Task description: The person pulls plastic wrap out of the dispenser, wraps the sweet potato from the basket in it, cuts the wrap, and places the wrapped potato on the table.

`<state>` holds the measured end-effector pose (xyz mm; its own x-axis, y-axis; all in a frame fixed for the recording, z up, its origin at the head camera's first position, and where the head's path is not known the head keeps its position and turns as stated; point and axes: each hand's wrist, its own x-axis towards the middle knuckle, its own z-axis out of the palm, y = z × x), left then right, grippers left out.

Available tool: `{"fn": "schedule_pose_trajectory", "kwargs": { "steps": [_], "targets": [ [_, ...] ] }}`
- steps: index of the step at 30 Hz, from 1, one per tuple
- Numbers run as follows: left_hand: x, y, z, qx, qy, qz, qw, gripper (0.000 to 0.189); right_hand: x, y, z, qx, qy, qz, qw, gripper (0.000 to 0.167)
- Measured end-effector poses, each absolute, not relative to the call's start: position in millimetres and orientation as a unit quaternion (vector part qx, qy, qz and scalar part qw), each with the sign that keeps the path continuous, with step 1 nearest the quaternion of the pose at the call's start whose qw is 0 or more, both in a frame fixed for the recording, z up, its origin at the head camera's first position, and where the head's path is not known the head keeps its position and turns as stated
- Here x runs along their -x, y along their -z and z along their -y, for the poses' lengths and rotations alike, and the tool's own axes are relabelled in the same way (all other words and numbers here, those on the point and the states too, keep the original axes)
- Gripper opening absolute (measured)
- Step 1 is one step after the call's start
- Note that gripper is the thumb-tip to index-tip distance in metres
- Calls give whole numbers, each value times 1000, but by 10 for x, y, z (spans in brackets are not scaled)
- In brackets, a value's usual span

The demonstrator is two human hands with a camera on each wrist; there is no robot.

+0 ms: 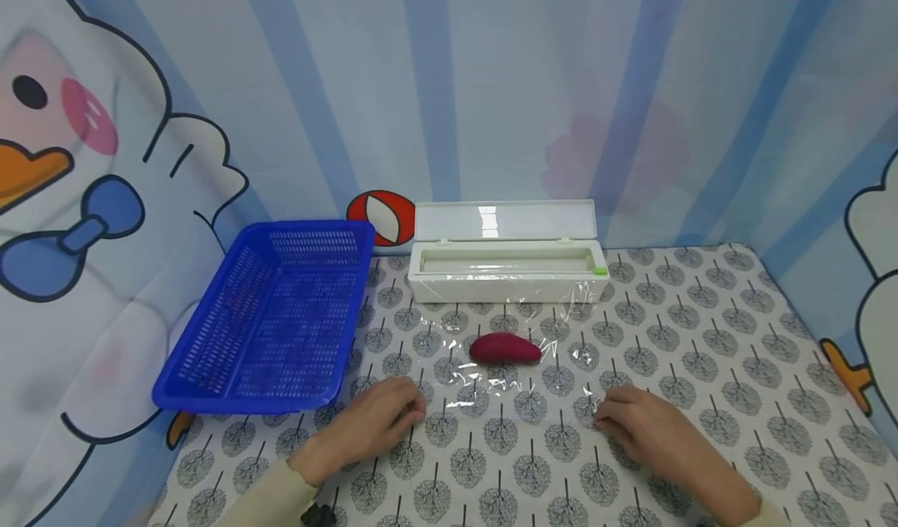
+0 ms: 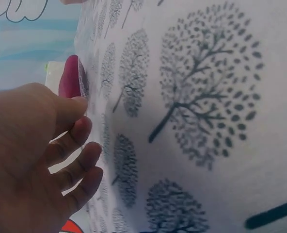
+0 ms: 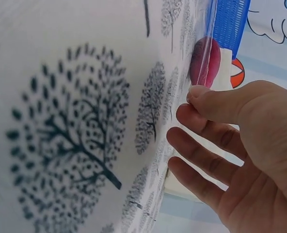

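Observation:
A sheet of clear plastic wrap (image 1: 463,376) stretches from the front of a white wrap dispenser (image 1: 501,288) toward me, low over the table. Within the sheet's area lies a purple-red sweet potato (image 1: 505,348), crosswise in front of the dispenser. At the near left corner of the wrap, my left hand (image 1: 386,418) pinches the film between thumb and forefinger. My right hand (image 1: 645,429) pinches the near right corner, and the film edge runs up from its thumb (image 3: 201,92) in the right wrist view. The other fingers of both hands are loosely bent.
The dispenser's lid (image 1: 505,221) stands raised at the back, and a small green piece (image 1: 599,270) sits at its right end. A blue plastic basket (image 1: 263,404) stands on the left. Tree-print cloth (image 1: 701,363) covers the table, with a cartoon-printed curtain (image 1: 505,83) behind.

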<state>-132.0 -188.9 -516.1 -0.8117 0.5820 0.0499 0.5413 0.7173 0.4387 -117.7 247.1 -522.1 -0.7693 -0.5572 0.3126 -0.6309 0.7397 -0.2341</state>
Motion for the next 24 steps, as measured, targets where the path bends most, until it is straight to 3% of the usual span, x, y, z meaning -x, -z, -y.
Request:
{"fn": "schedule_pose_trajectory", "kwargs": {
  "steps": [8, 15, 24],
  "targets": [
    [1368, 5062, 1830, -313, -183, -932, 12, 3, 1217, 5111, -2483, -333, -149, 920, 143, 28],
    [1435, 4941, 1806, -313, -165, -935, -23, 4, 1294, 4982, -2502, -321, -152, 926, 126, 26],
    [1545, 4822, 1786, -319, -156, -934, -42, 7, 1409, 4887, -2535, -342, -148, 911, 177, 26]
  ]
}}
